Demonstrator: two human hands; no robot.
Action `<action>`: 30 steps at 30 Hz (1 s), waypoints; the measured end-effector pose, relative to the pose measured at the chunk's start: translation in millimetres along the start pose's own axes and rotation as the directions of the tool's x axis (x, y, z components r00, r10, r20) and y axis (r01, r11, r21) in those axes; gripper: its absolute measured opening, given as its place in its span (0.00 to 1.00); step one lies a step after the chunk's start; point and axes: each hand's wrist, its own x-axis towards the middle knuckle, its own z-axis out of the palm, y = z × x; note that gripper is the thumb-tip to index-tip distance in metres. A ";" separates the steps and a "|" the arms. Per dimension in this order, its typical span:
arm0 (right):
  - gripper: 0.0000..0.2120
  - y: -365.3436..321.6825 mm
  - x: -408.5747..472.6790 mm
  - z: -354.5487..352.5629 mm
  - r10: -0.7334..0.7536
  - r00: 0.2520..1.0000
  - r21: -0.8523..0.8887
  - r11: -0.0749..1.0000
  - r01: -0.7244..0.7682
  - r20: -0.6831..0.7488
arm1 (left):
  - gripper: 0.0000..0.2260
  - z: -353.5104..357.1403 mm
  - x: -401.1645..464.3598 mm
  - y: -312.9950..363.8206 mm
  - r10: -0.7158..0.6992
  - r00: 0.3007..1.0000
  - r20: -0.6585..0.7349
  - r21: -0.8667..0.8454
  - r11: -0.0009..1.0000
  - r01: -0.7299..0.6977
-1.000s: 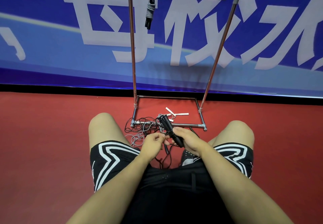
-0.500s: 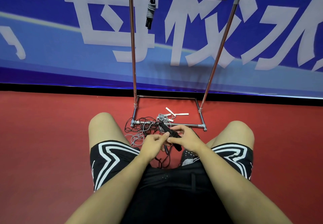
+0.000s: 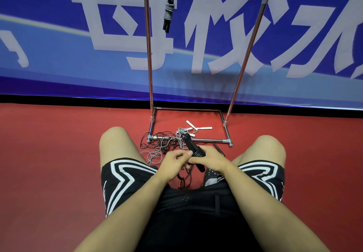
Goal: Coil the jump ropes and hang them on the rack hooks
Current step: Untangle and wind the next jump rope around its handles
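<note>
Between the knees, right hand (image 3: 211, 158) grip holds black handles (image 3: 193, 149); left hand (image 3: 174, 161) grip pinches cord.

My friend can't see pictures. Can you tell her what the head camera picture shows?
A seated person's right hand grips black jump rope handles while the left hand pinches the cord. Tangled ropes lie on the red floor by a metal rack, where one coiled rope hangs.

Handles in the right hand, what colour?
Black handles, gripped by the right hand; head view.
</note>
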 end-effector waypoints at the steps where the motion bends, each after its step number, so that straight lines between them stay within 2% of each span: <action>1: 0.10 -0.9 -0.2 -0.3 0.003 1.000 -0.025 1.000 -0.004 -0.016 | 0.09 0.1 0.5 -0.4 0.000 1.000 -0.004 0.005 1.000 0.000; 4: 0.11 -2.8 -0.9 -0.1 0.019 1.000 -0.047 0.999 -0.020 -0.025 | 0.07 -0.5 0.9 1.0 0.006 1.000 -0.017 0.017 1.000 -0.006; 8: 0.12 -7.7 -3.9 3.3 0.015 0.999 0.221 0.975 -0.022 0.035 | 0.13 -2.9 4.8 -0.7 -0.019 0.999 -0.049 -0.055 0.998 0.016; 13: 0.16 -9.0 -5.0 2.3 0.034 0.992 0.210 0.976 -0.060 0.124 | 0.10 -2.3 5.4 -2.7 0.007 0.991 -0.134 0.021 1.000 -0.004; 19: 0.17 -5.8 -2.0 3.2 0.016 0.997 0.276 0.961 -0.036 0.078 | 0.09 -2.0 9.2 -1.3 -0.026 0.979 -0.204 -0.014 1.000 0.024; 23: 0.21 0.3 2.7 2.5 0.013 0.999 0.326 0.945 -0.024 0.034 | 0.14 -0.9 8.2 -0.4 -0.114 0.973 -0.200 -0.086 0.991 0.099; 27: 0.19 0.5 5.3 4.6 0.090 0.994 0.446 0.888 -0.111 0.067 | 0.13 0.0 7.8 0.9 -0.135 0.973 -0.188 -0.080 0.989 0.122; 30: 0.26 -0.2 7.7 5.1 0.149 0.982 0.528 0.828 -0.188 0.115 | 0.14 -0.8 5.1 4.3 -0.105 0.977 -0.187 -0.049 0.994 0.098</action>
